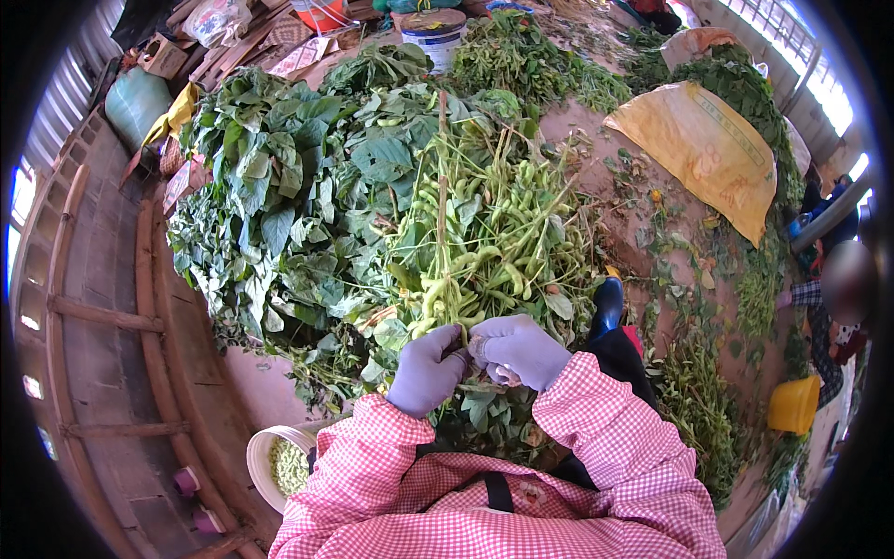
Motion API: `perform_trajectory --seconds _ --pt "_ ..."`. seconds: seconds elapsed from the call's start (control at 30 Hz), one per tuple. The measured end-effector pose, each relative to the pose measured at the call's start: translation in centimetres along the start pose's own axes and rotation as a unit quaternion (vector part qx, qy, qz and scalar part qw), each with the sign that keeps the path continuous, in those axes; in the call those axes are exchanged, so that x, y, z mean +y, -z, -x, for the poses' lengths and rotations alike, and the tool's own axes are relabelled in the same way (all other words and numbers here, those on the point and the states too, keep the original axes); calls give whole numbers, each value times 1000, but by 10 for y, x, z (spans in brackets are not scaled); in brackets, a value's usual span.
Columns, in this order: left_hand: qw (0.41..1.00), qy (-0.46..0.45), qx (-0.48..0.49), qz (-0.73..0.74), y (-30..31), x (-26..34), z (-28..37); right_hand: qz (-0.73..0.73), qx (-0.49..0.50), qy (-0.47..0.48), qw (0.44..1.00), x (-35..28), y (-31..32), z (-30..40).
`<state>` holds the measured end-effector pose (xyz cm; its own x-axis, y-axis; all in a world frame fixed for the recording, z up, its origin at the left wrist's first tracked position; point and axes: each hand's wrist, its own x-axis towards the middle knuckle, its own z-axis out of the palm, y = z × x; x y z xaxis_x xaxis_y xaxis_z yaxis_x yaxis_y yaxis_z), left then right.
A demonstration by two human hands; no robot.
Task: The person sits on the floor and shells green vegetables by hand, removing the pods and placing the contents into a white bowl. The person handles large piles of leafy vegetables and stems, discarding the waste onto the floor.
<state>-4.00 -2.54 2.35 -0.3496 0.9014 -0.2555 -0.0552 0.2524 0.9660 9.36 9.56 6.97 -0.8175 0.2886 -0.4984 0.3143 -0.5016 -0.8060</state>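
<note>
Both my hands wear light purple gloves and meet in front of me at the lower end of an upright soybean plant's stem. My left hand pinches the plant near its lowest pods. My right hand is closed at the same spot, its fingers curled by the stem; what lies inside them is hidden. Plump green pods hang in a cluster just beyond my hands. A large heap of leafy bean plants spreads out behind and to the left.
A white bucket of green pods stands at my lower left. A wooden ladder leans along the block wall at left. Right are a yellow woven sack, a yellow tub and a person. A lidded pail stands at the back.
</note>
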Motion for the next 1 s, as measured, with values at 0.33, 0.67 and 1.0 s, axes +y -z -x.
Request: perform_trajectory --seconds 0.33,0.67,1.0 --pt "959 -126 25 -254 9 14 8 189 20 33 981 9 -3 -6" --pt "999 -4 18 -43 7 9 10 265 6 87 960 10 1 -5" --pt "973 137 -8 188 15 24 3 175 -6 36 984 8 -5 -2"
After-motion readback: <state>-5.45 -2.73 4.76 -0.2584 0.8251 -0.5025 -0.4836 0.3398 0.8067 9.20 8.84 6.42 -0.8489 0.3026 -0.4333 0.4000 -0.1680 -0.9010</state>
